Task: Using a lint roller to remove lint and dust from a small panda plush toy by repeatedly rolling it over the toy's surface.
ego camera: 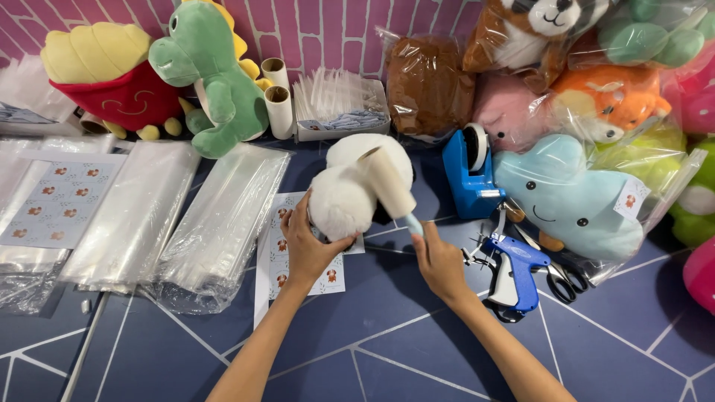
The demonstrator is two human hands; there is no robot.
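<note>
A white fluffy plush toy point(350, 193) lies on the dark blue mat, near the middle. My left hand point(305, 242) cups its lower left side. My right hand point(436, 260) grips the light blue handle of a lint roller point(387, 182), whose beige roll rests across the top of the plush. A sticker sheet point(279, 257) with small orange pictures lies under my left hand and the plush.
Stacks of clear plastic bags point(179, 216) lie at the left. A blue tape dispenser point(469, 175), a blue tagging gun point(514, 272) and scissors point(562, 279) sit at the right. Bagged plush toys point(566, 197) crowd the back and right; a green dinosaur plush point(216, 82) stands behind.
</note>
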